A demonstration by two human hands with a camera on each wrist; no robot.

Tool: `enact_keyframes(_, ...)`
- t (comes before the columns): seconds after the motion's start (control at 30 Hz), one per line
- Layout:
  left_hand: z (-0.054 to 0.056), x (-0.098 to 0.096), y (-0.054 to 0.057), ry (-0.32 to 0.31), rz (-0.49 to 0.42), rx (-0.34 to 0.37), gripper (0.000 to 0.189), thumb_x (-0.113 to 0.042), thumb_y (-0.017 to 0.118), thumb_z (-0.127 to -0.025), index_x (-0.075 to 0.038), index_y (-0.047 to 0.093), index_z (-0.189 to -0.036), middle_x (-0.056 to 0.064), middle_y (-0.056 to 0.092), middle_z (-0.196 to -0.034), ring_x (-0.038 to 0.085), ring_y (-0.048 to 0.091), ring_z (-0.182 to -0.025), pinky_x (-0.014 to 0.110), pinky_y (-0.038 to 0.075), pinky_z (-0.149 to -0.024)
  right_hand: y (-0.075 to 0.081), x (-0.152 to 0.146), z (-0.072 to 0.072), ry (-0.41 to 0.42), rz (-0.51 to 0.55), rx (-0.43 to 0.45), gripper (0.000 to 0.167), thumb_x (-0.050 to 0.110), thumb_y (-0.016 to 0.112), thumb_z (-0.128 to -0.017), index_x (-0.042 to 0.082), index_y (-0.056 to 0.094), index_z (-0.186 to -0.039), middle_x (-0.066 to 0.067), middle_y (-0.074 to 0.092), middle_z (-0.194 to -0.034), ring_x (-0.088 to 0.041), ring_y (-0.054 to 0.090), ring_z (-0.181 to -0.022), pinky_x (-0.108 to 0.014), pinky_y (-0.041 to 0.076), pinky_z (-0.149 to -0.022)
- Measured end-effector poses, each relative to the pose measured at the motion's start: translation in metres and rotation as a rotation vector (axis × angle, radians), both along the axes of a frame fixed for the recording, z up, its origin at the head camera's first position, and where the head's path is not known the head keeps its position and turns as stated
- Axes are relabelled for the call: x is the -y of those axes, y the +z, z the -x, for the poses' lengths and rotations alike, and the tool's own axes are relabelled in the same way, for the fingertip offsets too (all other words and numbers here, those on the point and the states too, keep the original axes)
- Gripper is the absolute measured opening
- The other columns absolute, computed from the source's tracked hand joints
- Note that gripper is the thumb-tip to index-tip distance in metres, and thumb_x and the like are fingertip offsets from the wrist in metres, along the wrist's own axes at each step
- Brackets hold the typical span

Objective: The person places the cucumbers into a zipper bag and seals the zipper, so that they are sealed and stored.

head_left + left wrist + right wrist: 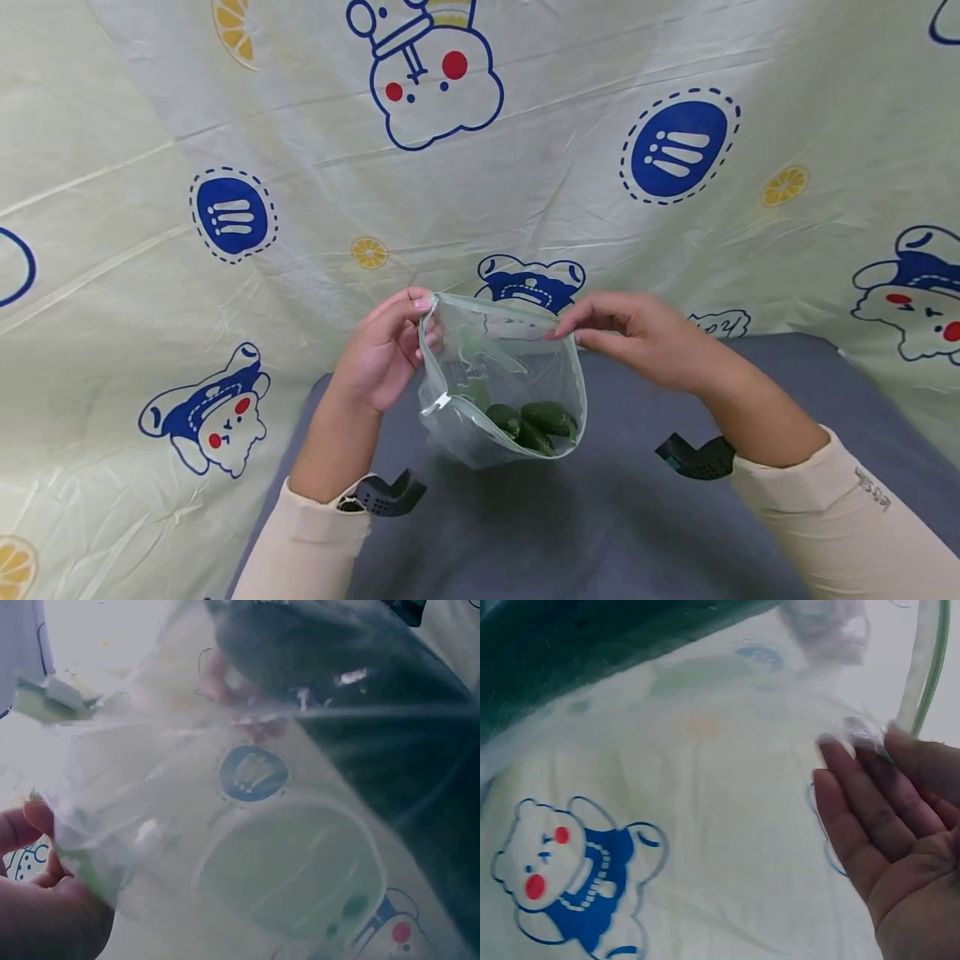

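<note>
A clear zip bag point(480, 375) with a pale green rim hangs between my two hands, its mouth spread wide. Several dark green cucumbers point(551, 417), short and plump, lie at its bottom. My left hand point(382, 350) pinches the rim at the upper left corner. With thumb and fingertips, my right hand point(637, 337) pinches the rim at the upper right. A white slider point(437, 404) sits on the rim at the left. The left wrist view shows a green oval print point(292, 870) on the bag, while dark green cucumber blurs across the right wrist view's top left.
Below the bag spreads a dark grey table surface point(525, 533). Behind it hangs a pale sheet point(540, 192) printed with blue cartoon figures and orange slices. A black wrist camera mount point(393, 493) sits on my left wrist, another mount point(697, 458) on the right.
</note>
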State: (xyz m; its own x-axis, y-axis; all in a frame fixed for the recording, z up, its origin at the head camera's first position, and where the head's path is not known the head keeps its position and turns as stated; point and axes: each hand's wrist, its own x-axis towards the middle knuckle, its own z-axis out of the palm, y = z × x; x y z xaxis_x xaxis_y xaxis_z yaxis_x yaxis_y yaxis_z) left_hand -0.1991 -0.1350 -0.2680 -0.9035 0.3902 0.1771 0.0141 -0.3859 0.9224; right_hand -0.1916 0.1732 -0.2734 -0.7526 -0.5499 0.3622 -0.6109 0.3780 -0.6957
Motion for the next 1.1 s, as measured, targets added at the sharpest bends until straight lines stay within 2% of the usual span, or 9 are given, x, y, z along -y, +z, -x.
enact_keyframes(0.1,0.001,-0.001,0.004,-0.037,0.046,-0.023,0.029,-0.007,0.037,-0.103,-0.016,0.059,-0.087,-0.004,0.053,-0.068,0.008,0.047,-0.06,0.015,0.037,-0.052,0.013,-0.005,-0.007,-0.018,0.083,-0.005,0.018,0.004,0.058,-0.101,0.011,0.07,-0.113,-0.001,0.072,-0.109,-0.011,0.07,-0.102,-0.016,0.057,-0.091)
enact_keyframes(0.2,0.0,-0.002,0.004,-0.044,0.118,-0.059,0.026,-0.006,0.038,-0.102,-0.016,0.059,-0.088,-0.004,0.053,-0.067,0.009,0.048,-0.059,0.018,0.038,-0.053,0.02,-0.008,-0.014,-0.116,0.128,-0.046,0.018,0.002,0.059,-0.099,0.009,0.07,-0.113,0.002,0.071,-0.104,-0.007,0.071,-0.094,-0.013,0.057,-0.086)
enact_keyframes(0.33,0.001,-0.004,-0.001,-0.102,0.214,-0.121,0.023,-0.005,0.042,-0.099,-0.016,0.06,-0.088,-0.004,0.055,-0.068,0.01,0.052,-0.061,0.021,0.047,-0.058,0.02,-0.009,-0.02,-0.261,0.164,-0.093,0.02,0.002,0.061,-0.098,0.01,0.072,-0.113,0.007,0.068,-0.098,-0.006,0.069,-0.084,-0.011,0.058,-0.079)
enact_keyframes(0.43,0.002,-0.002,-0.005,-0.143,0.269,-0.162,0.021,-0.005,0.045,-0.098,-0.015,0.061,-0.089,-0.003,0.055,-0.073,0.011,0.053,-0.064,0.022,0.051,-0.061,0.019,-0.007,-0.018,-0.307,0.191,-0.102,0.02,0.003,0.061,-0.099,0.009,0.072,-0.114,0.007,0.069,-0.096,-0.008,0.067,-0.081,-0.012,0.058,-0.075)
enact_keyframes(0.57,0.004,-0.001,-0.007,-0.135,0.369,-0.221,0.013,-0.007,0.052,-0.099,-0.012,0.063,-0.095,-0.002,0.057,-0.081,0.013,0.056,-0.068,0.024,0.052,-0.065,0.018,-0.007,-0.015,-0.397,0.192,-0.089,0.018,0.009,0.062,-0.1,0.013,0.073,-0.114,0.01,0.07,-0.095,-0.008,0.068,-0.078,-0.015,0.057,-0.07)
enact_keyframes(0.73,0.007,0.006,-0.007,-0.23,0.539,-0.28,0.024,-0.017,0.059,-0.1,0.0,0.064,-0.116,0.0,0.064,-0.098,0.018,0.06,-0.092,0.03,0.055,-0.086,0.02,-0.013,-0.007,-0.484,0.186,-0.055,0.018,0.015,0.062,-0.101,0.015,0.073,-0.115,0.011,0.069,-0.091,-0.008,0.067,-0.077,-0.016,0.058,-0.069)
enact_keyframes(0.9,0.014,0.019,-0.016,-0.341,0.61,-0.272,0.049,-0.032,0.062,-0.099,-0.003,0.053,-0.138,0.006,0.056,-0.138,0.023,0.051,-0.126,0.036,0.047,-0.106,0.015,-0.026,0.003,-0.527,0.191,-0.041,0.02,0.017,0.062,-0.101,0.013,0.072,-0.118,0.017,0.069,-0.091,-0.005,0.068,-0.075,-0.013,0.058,-0.07)
enact_keyframes(1.0,0.018,0.025,-0.026,-0.303,0.613,-0.239,0.058,-0.031,0.067,-0.095,-0.011,0.048,-0.146,0.006,0.048,-0.149,0.022,0.045,-0.136,0.038,0.045,-0.108,0.011,-0.037,0.011,-0.556,0.201,-0.037,0.022,0.018,0.061,-0.101,0.013,0.071,-0.12,0.018,0.068,-0.091,-0.003,0.068,-0.075,-0.012,0.058,-0.069)
enact_keyframes(1.1,0.021,0.026,-0.037,-0.234,0.562,-0.199,0.057,-0.02,0.068,-0.095,-0.011,0.047,-0.147,0.002,0.053,-0.141,0.018,0.052,-0.13,0.034,0.048,-0.105,0.006,-0.046,0.018,-0.57,0.231,-0.022,0.023,0.018,0.062,-0.101,0.01,0.07,-0.121,0.019,0.068,-0.091,-0.003,0.068,-0.074,-0.012,0.058,-0.069)
